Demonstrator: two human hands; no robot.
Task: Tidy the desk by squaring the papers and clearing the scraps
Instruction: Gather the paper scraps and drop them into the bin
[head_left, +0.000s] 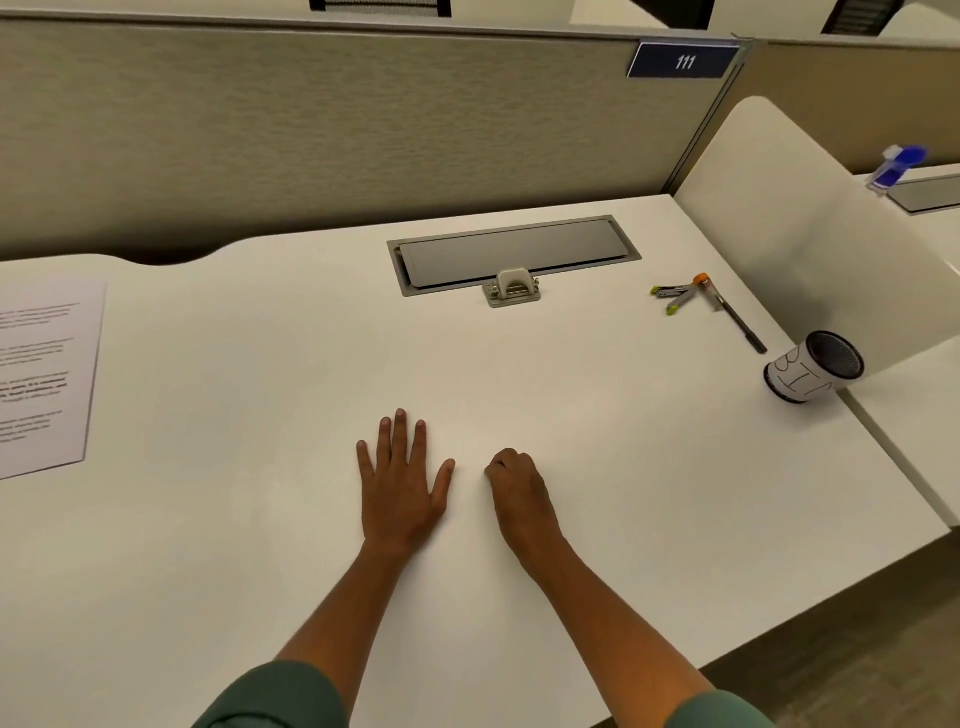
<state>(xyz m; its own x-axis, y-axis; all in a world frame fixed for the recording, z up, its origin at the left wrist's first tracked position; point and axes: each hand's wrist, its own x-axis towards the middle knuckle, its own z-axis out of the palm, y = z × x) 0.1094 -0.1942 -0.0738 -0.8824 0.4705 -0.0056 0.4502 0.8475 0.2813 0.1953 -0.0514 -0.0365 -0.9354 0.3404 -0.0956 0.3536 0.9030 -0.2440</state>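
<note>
Desk (260, 519): one paper stack (44, 379); left hand (402, 486) flat, fingers spread; right hand (517, 491) fisted.

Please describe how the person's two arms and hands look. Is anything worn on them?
Both forearms are bare. The left hand and right hand wear no gloves, rings or watch. Green sleeves end near the elbows on both arms.

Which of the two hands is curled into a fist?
The right hand. Its fingers are folded under, knuckles up on the desk, while the left hand lies flat with its fingers spread.
</note>
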